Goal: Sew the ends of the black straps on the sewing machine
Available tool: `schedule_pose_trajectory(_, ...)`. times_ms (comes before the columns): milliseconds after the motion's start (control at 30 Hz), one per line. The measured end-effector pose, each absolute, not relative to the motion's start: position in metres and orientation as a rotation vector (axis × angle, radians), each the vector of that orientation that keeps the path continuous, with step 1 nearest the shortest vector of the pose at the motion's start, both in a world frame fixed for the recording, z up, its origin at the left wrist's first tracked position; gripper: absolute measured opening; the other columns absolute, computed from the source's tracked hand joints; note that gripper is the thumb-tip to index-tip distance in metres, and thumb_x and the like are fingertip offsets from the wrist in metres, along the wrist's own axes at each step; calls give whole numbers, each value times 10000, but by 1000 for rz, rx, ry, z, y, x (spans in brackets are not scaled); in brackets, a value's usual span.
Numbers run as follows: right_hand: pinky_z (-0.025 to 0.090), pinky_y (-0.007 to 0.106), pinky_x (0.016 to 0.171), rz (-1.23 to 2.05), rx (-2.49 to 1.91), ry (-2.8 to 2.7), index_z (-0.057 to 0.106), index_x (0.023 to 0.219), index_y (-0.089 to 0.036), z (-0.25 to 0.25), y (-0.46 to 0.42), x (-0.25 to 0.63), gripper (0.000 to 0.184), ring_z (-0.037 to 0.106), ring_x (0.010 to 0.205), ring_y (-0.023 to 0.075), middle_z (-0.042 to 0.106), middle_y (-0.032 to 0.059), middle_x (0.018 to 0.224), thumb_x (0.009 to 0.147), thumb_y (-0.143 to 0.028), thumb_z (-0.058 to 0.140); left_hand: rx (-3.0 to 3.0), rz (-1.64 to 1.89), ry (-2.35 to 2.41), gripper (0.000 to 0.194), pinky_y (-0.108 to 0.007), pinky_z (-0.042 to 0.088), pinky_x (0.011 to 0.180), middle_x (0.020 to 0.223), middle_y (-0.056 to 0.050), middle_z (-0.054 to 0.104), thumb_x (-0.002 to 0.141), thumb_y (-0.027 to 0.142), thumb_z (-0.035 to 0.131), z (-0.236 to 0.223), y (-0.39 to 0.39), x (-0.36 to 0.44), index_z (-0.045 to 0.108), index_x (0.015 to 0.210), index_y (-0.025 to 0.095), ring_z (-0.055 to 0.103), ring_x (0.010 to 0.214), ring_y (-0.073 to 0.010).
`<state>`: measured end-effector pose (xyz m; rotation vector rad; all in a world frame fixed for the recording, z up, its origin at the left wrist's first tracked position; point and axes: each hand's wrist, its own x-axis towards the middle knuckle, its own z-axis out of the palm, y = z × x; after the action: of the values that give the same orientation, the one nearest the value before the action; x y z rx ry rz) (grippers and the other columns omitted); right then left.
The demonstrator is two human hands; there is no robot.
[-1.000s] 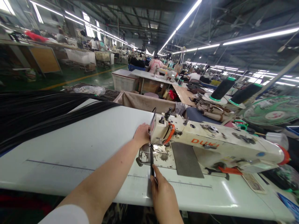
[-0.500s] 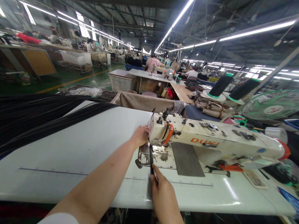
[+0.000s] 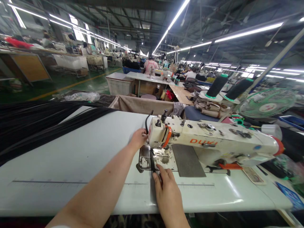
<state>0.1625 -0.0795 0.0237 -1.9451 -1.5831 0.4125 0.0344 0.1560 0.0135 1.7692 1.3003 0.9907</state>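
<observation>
A narrow black strap runs lengthwise under the presser foot of a white sewing machine. Its far end rises in a curve beside the machine head. My left hand reaches behind the needle area, its fingers closed on that far part; the fingertips are partly hidden by the head. In front of the metal needle plate, my right hand has its thumb against the near part of the strap. Its index finger reaches forward beside the strap, and the other fingers curl under, where a small dark gap hides details.
Long black strips lie piled on the left of the white table. A fabric-lined bin stands behind. Black thread cones and a green fan are at right. Co-workers sit farther back.
The strap's far end now stands out farther behind the machine head in a curve. My right index finger has lifted off the strap and moved forward. The view has shifted slightly.
</observation>
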Motion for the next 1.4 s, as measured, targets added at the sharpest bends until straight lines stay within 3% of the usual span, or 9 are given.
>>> schedule_pose_trajectory(133,543,413,1029,318,-1765,-1478,660,1323,-156,20,-86,166,403,653,1169,276,628,172,1271,991,-332,516,1428,1113,1351,208,-418,558,903,789,-57,708,790,373,672,13,150,34,627,697,191,700,930,-281)
schedule_pose_trajectory(233,526,414,1043,356,-1653,-1430,700,1189,-149,27,-88,165,322,640,1179,279,643,184,1260,956,-307,545,1188,1201,1262,243,-391,595,845,772,-63,709,845,412,604,14,138,32,596,731,197,721,861,-246)
schedule_pose_trajectory(333,545,373,918,552,-1596,-1462,720,1070,-187,37,-88,159,265,671,1000,255,709,123,1063,952,-373,573,1032,1291,1123,269,-394,609,908,894,-100,745,854,454,619,18,116,23,606,796,192,742,920,-236)
schedule_pose_trajectory(400,531,328,781,769,-1556,-1445,715,1085,-202,39,-85,152,338,653,845,221,709,71,919,963,-485,576,971,1337,1042,332,-431,607,959,951,-118,751,825,500,681,22,97,13,623,861,175,748,959,-251)
schedule_pose_trajectory(533,388,263,522,1211,-1416,-1264,698,1036,-195,30,-71,134,570,502,559,133,655,7,739,903,-734,571,915,1398,970,430,-472,594,1027,982,-114,747,789,529,766,25,61,-12,641,942,148,750,1014,-265)
schedule_pose_trajectory(633,274,231,459,1427,-1343,-1083,691,947,-178,26,-56,125,616,413,491,83,662,8,738,823,-780,648,914,1421,1005,431,-456,576,1068,992,-100,756,789,528,794,21,42,-30,647,948,154,745,1054,-259)
schedule_pose_trajectory(1033,101,208,457,1703,-1157,-916,715,916,-125,38,-16,106,663,187,477,27,594,-10,710,729,-761,747,1136,1387,1150,402,-438,550,1094,1144,-99,779,849,573,747,22,-10,-73,671,1010,213,715,1182,-286)
schedule_pose_trajectory(1300,106,219,473,1660,-1177,-1097,648,892,-161,43,-15,93,584,175,469,39,450,-74,642,832,-741,625,1146,1357,1158,353,-416,534,1109,1174,-91,773,879,552,726,20,-28,-86,693,1009,226,711,1188,-280)
schedule_pose_trajectory(1400,172,232,478,1541,-1242,-1201,614,889,-189,42,-20,95,520,228,476,66,434,-74,637,895,-701,526,1133,1345,1171,372,-419,549,1084,1134,-90,778,877,567,724,16,-31,-92,681,1016,224,716,1171,-282)
